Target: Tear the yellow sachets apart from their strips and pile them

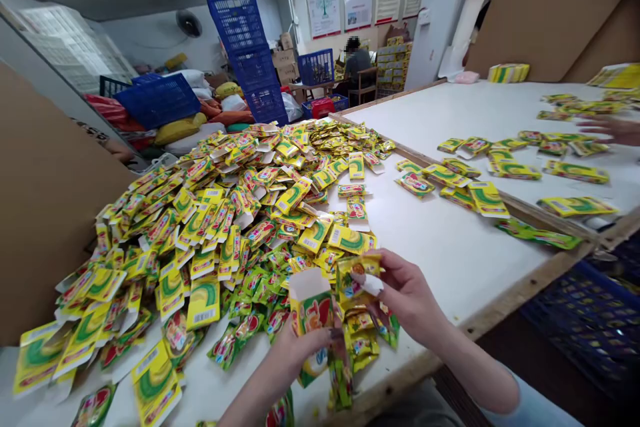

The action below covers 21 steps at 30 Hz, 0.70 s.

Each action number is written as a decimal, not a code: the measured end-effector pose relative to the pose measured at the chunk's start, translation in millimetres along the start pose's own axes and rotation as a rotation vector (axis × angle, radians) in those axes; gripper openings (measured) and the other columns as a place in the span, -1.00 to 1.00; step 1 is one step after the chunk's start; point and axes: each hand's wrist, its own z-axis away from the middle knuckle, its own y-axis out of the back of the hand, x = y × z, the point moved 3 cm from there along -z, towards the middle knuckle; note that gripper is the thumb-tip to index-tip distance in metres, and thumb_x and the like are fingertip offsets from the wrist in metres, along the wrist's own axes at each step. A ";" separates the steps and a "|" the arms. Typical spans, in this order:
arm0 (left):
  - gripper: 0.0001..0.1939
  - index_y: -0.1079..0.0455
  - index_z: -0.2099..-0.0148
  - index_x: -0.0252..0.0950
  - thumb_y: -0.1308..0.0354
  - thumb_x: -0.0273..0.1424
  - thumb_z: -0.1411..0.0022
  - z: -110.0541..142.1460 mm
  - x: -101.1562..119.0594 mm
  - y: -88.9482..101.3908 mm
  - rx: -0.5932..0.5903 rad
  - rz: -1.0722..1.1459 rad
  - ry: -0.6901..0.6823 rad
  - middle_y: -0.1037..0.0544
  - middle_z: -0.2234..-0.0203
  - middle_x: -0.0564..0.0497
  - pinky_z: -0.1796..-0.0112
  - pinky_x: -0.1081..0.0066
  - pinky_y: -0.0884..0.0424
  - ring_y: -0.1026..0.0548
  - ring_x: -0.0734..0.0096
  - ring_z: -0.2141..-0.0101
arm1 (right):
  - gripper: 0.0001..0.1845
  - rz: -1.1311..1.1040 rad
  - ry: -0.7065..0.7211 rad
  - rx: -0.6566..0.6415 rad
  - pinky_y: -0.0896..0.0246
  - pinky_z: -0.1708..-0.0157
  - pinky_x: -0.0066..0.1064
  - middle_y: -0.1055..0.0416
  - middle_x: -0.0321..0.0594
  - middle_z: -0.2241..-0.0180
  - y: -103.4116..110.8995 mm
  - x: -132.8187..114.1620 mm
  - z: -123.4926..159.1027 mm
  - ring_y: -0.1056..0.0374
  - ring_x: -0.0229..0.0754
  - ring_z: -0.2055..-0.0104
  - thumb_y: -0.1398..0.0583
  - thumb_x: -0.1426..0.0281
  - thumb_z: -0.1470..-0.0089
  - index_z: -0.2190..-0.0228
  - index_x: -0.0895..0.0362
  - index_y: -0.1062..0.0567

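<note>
My left hand (295, 350) is wrapped round a small yellow and green printed box (313, 310), its white top flap standing up. Just to the right, my right hand (405, 290) pinches a yellow candy packet (353, 280) between thumb and fingers, close beside the box. A white wrap covers part of the right thumb. Several yellow and green packets (363, 345) lie below and behind the hands, near the table's front edge. A large heap of boxes (205, 213) and packets spreads to the left and back on the white table.
A wooden strip (525, 210) divides the table. More packets and boxes (515, 170) lie beyond it, with another person's hand (610, 128) at the far right. Cardboard (55, 200) stands at left. A blue crate (585, 320) sits below the right edge; blue crates (245, 47) are stacked behind.
</note>
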 end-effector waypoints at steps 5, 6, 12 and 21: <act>-0.70 -0.32 0.42 -0.34 -0.25 -0.22 0.12 8.6 -6.9 -1.9 -0.151 0.008 0.006 -0.34 0.63 0.12 0.54 0.52 -0.22 -0.27 0.55 0.61 | -0.85 0.385 0.369 -0.200 -0.24 0.37 -0.45 -0.32 -0.26 0.37 -12.4 -28.9 -10.9 -0.28 -0.27 0.34 -0.16 0.51 0.01 0.32 0.11 -0.42; -0.70 -0.30 0.42 -0.34 -0.25 -0.22 0.11 9.9 -8.7 -1.8 -0.174 -0.004 0.014 -0.32 0.63 0.12 0.54 0.52 -0.21 -0.27 0.56 0.60 | -0.78 0.507 0.409 -0.268 -0.21 0.28 -0.42 -0.31 -0.23 0.33 -15.1 -32.5 -9.8 -0.27 -0.24 0.26 -0.13 0.58 0.03 0.30 0.11 -0.43; -0.76 -0.19 0.40 -0.29 -0.22 -0.37 0.07 9.7 -26.1 0.4 -0.182 -0.180 0.052 -0.27 0.60 0.16 0.52 0.52 -0.23 -0.23 0.58 0.57 | -0.62 0.959 0.280 -0.666 -0.15 0.24 -0.44 -0.26 -0.22 0.30 -20.0 -48.7 3.2 -0.24 -0.26 0.26 -0.02 0.70 0.05 0.27 0.11 -0.44; -0.72 -0.29 0.20 -0.27 -0.18 -0.40 0.02 18.0 -25.0 -1.3 -0.260 -0.232 0.048 -0.37 0.49 0.10 0.24 0.37 -0.33 -0.36 0.34 0.30 | -0.73 0.812 0.216 -0.503 -0.12 0.40 -0.54 -0.29 -0.31 0.46 -0.1 -35.3 9.8 -0.23 -0.33 0.41 -0.06 0.71 0.11 0.40 0.17 -0.42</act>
